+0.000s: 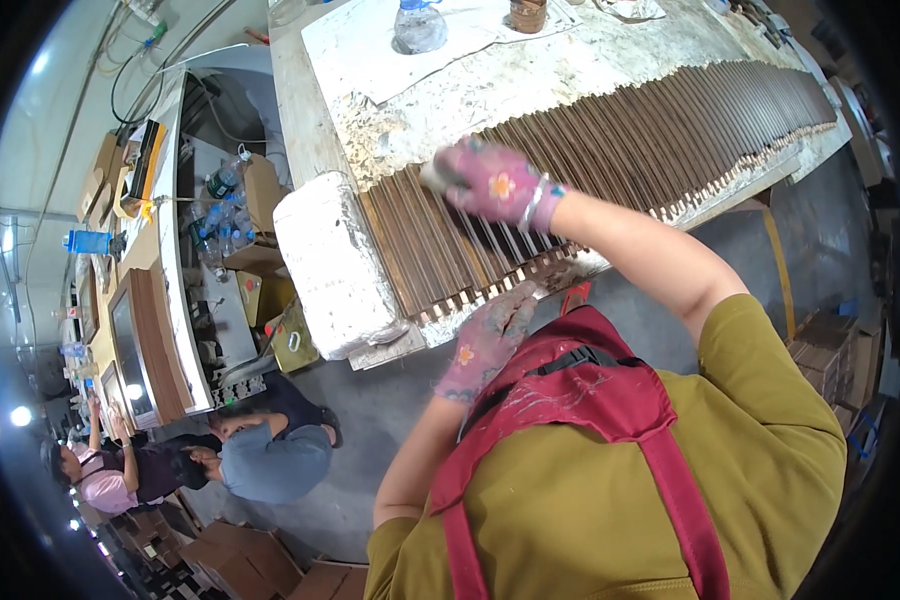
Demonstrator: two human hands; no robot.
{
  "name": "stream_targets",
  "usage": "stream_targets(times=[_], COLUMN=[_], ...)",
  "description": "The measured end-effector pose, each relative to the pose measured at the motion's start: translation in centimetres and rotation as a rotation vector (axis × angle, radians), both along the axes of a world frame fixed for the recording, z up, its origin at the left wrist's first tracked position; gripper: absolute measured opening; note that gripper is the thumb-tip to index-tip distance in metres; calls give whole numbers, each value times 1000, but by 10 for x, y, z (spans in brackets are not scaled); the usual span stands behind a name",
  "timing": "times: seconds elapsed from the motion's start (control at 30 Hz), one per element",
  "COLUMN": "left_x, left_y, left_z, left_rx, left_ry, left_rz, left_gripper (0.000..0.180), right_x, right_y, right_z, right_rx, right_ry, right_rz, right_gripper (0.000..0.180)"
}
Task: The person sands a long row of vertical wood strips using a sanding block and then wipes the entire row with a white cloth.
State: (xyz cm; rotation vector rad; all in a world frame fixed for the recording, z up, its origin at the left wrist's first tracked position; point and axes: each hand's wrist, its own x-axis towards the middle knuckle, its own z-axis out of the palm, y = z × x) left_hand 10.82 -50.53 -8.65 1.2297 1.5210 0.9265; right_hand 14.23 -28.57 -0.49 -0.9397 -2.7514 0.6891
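Note:
Many long, narrow brown strips (610, 140), like frame moulding, lie side by side in a row across the worktable. My right hand (490, 182), in a stained pink flowered glove, presses down over the strips near the row's left end. Its fingers are closed around a small pale wad (433, 178); whether it is cloth or sponge I cannot tell. My left hand (488, 340), gloved alike, is at the near ends of the strips by the table's front edge. Its fingers are stretched out and hold nothing visible. A white-covered block (335, 262) sits against the row's left end.
Behind the strips are a clear jug (420, 28) and a brown-stained tin (528, 15) on white sheeting (360, 50). A bench with framed panels (135, 345) stands left, a carton of plastic bottles (255, 225) beside it. Two people (270, 460) are at lower left. Cartons (825, 350) stand right.

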Motion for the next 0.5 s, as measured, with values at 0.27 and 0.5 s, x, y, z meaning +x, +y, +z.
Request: stream_targets(times=[0.27, 0.5], left_x=[6, 5], left_y=[12, 7], left_z=[6, -31], left_rx=[-136, -69], left_ry=[-227, -219], left_rz=[15, 90], left_gripper=[49, 37], right_x=[-2, 28], right_y=[35, -20], right_z=[-9, -4], right_rx=[20, -22], right_ry=[163, 105], right_rz=[-82, -9], right_gripper=[38, 39])
